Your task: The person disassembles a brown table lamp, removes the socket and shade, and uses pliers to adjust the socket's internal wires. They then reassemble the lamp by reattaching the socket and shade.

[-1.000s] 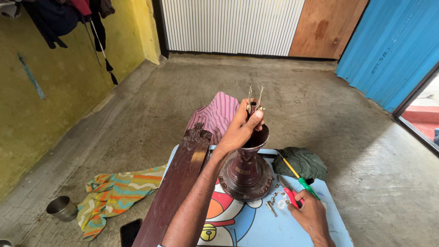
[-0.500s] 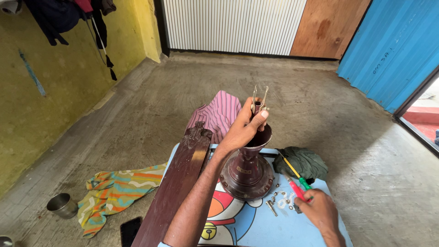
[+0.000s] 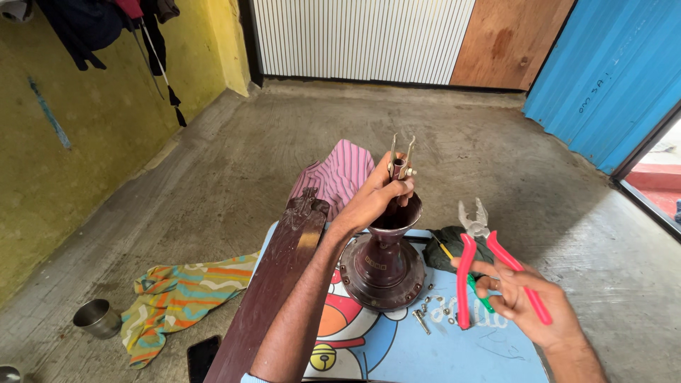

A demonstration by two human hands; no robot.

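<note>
2 hands: left hand (image 3: 376,198) fingers pinch the fan rod (image 3: 399,170); right hand (image 3: 528,305) fingers loosely hold red pliers (image 3: 482,262).

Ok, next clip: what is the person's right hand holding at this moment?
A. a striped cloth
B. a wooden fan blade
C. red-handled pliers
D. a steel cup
C: the right hand grips red-handled pliers with their jaws pointing up, while the left hand is on the top of the brown ceiling fan motor standing on the blue mat.
</note>
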